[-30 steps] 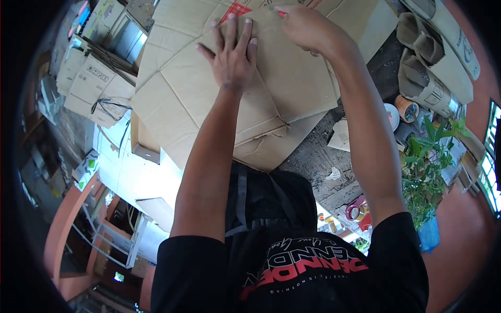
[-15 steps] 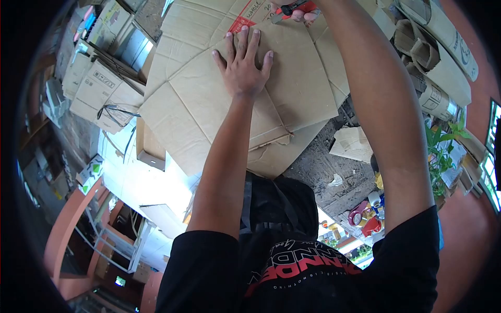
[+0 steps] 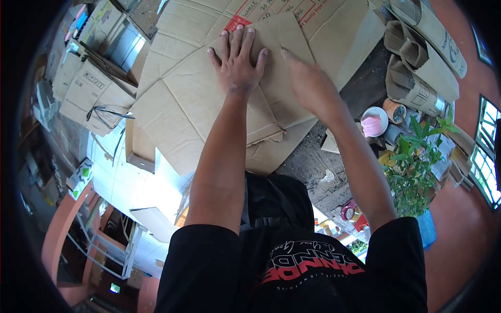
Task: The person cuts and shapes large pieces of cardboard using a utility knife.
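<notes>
Flattened cardboard sheets (image 3: 180,112) lie stacked in front of me, with red print and handwriting on the one at the far side. My left hand (image 3: 240,68) is pressed flat on the top piece, fingers spread. To its right, my right hand (image 3: 313,88) is closed around a utility knife (image 3: 283,48), low over the same piece. Only the knife's tip shows past the index finger; the hand hides its handle. A torn, ragged edge (image 3: 269,136) runs along the near side of the top piece.
Beneath the cardboard is a worn, dirty table surface (image 3: 308,161). Cardboard boxes (image 3: 94,94) stand at the left. At the right are folded cardboard pieces (image 3: 417,62), a white round container (image 3: 374,121) with something pink inside, and a leafy plant (image 3: 415,164).
My right hand has drawn the knife from the far edge toward me, down the right part of the top piece. My left hand stays flat in place on the cardboard.
</notes>
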The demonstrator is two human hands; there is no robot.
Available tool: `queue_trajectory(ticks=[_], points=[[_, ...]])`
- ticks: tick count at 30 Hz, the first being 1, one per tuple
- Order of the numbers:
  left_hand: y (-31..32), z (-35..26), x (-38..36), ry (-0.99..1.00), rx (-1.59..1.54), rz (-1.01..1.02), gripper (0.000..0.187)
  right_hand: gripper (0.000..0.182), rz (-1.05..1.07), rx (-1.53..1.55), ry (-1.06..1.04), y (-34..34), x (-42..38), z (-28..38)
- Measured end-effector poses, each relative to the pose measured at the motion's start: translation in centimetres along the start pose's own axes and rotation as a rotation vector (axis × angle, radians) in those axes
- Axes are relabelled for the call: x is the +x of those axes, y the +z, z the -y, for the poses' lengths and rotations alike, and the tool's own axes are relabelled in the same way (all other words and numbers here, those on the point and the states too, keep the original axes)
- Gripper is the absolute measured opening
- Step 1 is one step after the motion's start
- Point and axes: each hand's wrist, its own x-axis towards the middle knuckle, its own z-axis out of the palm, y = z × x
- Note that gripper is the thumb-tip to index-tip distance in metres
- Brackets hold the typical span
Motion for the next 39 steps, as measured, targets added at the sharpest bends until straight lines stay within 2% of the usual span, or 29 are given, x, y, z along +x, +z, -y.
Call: queue_trajectory(ticks=[10,13,16,17,21,23,26,30,35,39], points=[[-0.3,-0.2,-0.2,0.003,0.006,0.015,0.064,0.049,0.275,0.083,0.376,0.3,-13.3,-3.1],[-0.1,-0.1,-0.3,0.021,0.012,-0.006,0.064,0.048,0.484,0.034,0.390,-1.6,-15.0,-3.3],[0.1,-0.1,-0.3,0.023,0.007,-0.028,0.064,0.045,0.285,0.215,0.238,-3.3,-13.1,-3.8],[0.1,-0.1,-0.3,0.023,0.003,-0.027,0.065,0.045,0.141,0.198,0.115,-3.9,-11.4,-3.3],[-0.1,0.0,-0.1,0.019,-0.016,-0.026,0.067,0.047,-0.089,0.166,-0.080,-3.3,-1.1,-2.0],[-0.1,-0.1,0.0,0.015,-0.013,-0.027,0.068,0.049,-0.083,0.094,-0.097,-3.2,3.5,-0.8],[0.0,0.0,-0.1,0.011,-0.021,-0.042,0.067,0.042,-0.116,0.022,-0.105,-1.8,7.8,-0.5],[0.0,0.0,0.0,-0.003,-0.042,-0.031,0.067,0.045,-0.060,-0.004,-0.051,-2.3,5.8,0.9],[-0.1,-0.1,-0.1,0.002,-0.043,-0.029,0.067,0.047,-0.032,0.012,-0.013,-1.0,-1.6,-1.4],[-0.1,0.0,0.0,0.007,-0.047,-0.021,0.067,0.049,0.192,0.003,0.289,-1.3,-7.7,-1.9]])
